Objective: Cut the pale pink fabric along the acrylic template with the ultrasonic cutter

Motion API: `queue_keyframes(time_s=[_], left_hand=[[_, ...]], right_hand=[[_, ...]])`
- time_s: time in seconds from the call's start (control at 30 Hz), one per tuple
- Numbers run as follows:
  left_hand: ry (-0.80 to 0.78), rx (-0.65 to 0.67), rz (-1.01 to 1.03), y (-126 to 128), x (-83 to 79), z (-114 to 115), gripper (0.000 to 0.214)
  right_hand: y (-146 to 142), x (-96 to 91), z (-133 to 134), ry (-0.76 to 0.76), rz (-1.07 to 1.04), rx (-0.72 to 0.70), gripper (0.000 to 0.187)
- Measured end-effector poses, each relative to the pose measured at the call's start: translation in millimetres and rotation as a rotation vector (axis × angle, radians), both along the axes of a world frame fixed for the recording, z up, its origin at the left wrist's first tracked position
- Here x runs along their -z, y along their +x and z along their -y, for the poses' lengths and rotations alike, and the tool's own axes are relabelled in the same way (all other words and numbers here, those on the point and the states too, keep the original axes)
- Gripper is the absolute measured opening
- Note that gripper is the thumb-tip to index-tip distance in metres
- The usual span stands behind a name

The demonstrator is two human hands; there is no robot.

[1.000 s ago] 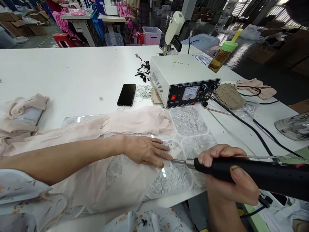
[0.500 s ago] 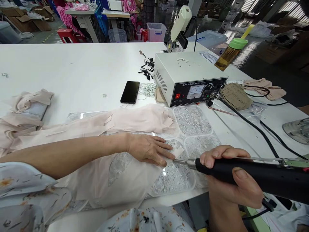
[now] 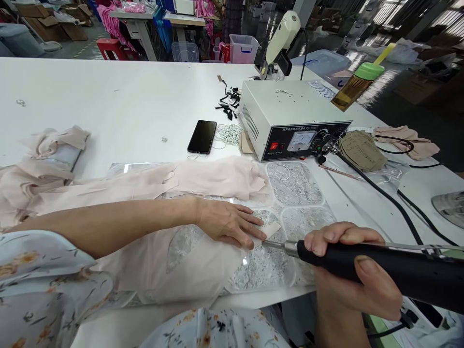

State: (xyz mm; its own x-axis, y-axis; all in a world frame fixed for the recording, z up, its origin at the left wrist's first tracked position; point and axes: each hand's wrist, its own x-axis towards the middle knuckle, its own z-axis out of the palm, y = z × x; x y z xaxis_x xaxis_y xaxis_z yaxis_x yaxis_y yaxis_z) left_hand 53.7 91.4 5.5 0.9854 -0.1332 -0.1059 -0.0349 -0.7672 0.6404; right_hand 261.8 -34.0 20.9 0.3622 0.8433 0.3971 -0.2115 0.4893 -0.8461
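My left hand (image 3: pixel 228 223) lies flat with its fingers stretched out, pressing a strip of thin pale pink fabric (image 3: pixel 203 270) onto a clear patterned mat (image 3: pixel 266 273). In my right hand (image 3: pixel 362 275) is a black handheld ultrasonic welder (image 3: pixel 348 253), fingers wrapped round its body. Its thin metal tip points left and meets the fabric's edge just beside my left fingertips. Whether the tip presses on the cloth or only hovers, I cannot tell. Behind my left hand, more pale pink fabric (image 3: pixel 217 176) is laid across the mat.
A metal control box (image 3: pixel 295 104) with a dial stands behind the mat, its black cable (image 3: pixel 384 195) running to the right. Nearby are a phone (image 3: pixel 202 137), coiled pale cord (image 3: pixel 229 134), black scraps (image 3: pixel 230 104), a green-lidded bottle (image 3: pixel 357 87) and a glass jar (image 3: pixel 449 208). Folded fabric (image 3: pixel 36 181) sits left.
The whole view has shifted slightly, so things appear a little further right. My hands, the fabric and the welder tip keep nearly the same places relative to each other.
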Motion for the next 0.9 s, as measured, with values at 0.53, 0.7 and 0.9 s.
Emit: queue_keyframes(time_s=[0.53,0.7,0.9], left_hand=[[-0.16,-0.096,0.156,-1.1,3.8,-0.4,0.018],[-0.138,-0.057,0.179,-2.4,5.9,-1.1,0.017],[-0.108,-0.041,0.134,-2.0,5.3,-1.0,0.016]], right_hand=[[-6.4,-1.3,1.7,-0.02,-0.016,-0.083,0.017],[-6.8,-1.2,2.6,-0.02,-0.005,-0.09,0.017],[-8.9,-2.1,0.9,-0.007,0.022,-0.076,0.014]])
